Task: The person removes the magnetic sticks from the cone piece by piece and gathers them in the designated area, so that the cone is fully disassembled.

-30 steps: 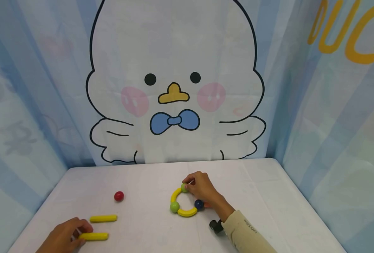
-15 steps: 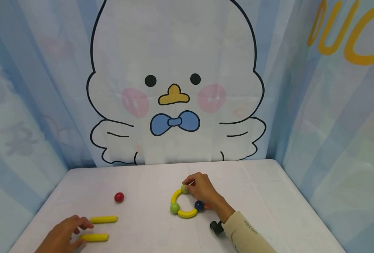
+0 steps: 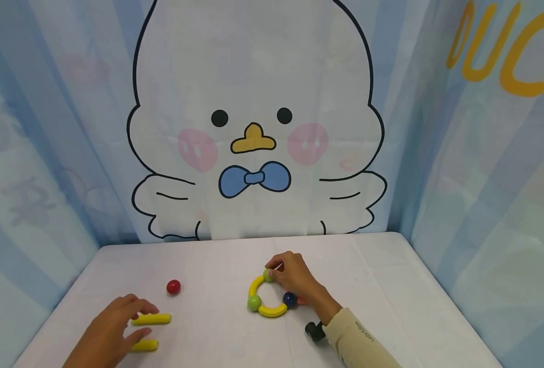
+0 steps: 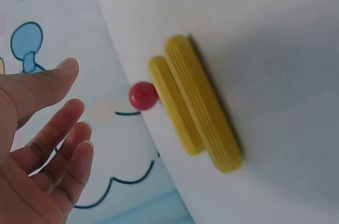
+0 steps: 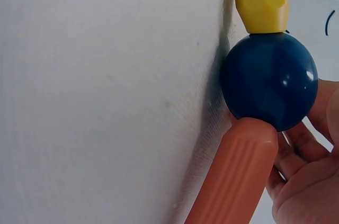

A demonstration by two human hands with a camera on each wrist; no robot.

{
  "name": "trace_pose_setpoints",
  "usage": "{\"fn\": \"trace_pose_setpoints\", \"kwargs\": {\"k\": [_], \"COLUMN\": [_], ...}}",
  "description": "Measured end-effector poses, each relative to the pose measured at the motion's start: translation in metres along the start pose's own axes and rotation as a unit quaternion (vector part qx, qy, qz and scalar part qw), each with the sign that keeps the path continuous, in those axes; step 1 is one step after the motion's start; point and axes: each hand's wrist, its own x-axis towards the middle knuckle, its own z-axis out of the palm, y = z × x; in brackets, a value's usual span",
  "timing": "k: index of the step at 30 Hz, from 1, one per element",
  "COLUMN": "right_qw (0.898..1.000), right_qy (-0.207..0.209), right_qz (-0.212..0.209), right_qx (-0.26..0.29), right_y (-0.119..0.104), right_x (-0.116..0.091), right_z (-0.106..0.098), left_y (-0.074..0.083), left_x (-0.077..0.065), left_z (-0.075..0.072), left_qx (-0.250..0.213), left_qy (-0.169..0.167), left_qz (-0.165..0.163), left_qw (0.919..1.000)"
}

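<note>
My left hand (image 3: pixel 111 329) hovers with spread fingers over two straight yellow rods, partly covering the far rod (image 3: pixel 154 319) and the near rod (image 3: pixel 145 346). The left wrist view shows nothing between its thumb and fingers. A red ball (image 3: pixel 173 287) lies beyond the rods. With thumb and fingertips, my right hand (image 3: pixel 295 273) pinches a light green ball (image 3: pixel 267 275) at the far side of a ring. Around that ring run curved yellow rods (image 3: pixel 272 311), a second green ball (image 3: pixel 254 302), a dark blue ball (image 3: pixel 289 299) and an orange-red rod (image 5: pixel 233 176), mostly behind the hand in the head view.
A white-covered table (image 3: pixel 217 327) bears all the pieces. Under the right wrist sits a small black device (image 3: pixel 315 331) by the beige sleeve (image 3: pixel 357 340). A curtain (image 3: pixel 253 209) with a cartoon duck stands behind the table's far edge, and curtains flank both sides.
My left hand has let go of the near yellow rod, spread its fingers and moved forward and right over the rods. The right hand and ring stay in place.
</note>
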Motion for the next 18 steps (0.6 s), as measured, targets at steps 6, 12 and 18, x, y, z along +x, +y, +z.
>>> {"fn": "trace_pose_setpoints", "kwargs": {"k": [6, 12, 18], "right_qw": [1.0, 1.0, 0.999], "right_qy": [-0.003, -0.002, 0.0], "right_qz": [-0.007, -0.011, -0.017], "right_qx": [-0.009, -0.021, -0.037], "right_y": [-0.001, -0.002, -0.005], "right_x": [0.001, -0.001, -0.002], "right_z": [0.0, 0.0, 0.0], "left_y": [0.029, 0.056, 0.077], "left_x": [0.001, 0.004, 0.01], "left_z": [0.001, 0.006, 0.015], "left_qx": [-0.027, -0.054, -0.054], "left_qy": [0.016, 0.033, 0.045], "left_qz": [0.021, 0.054, 0.08], "left_qw": [0.9993, 0.9965, 0.9943]}}
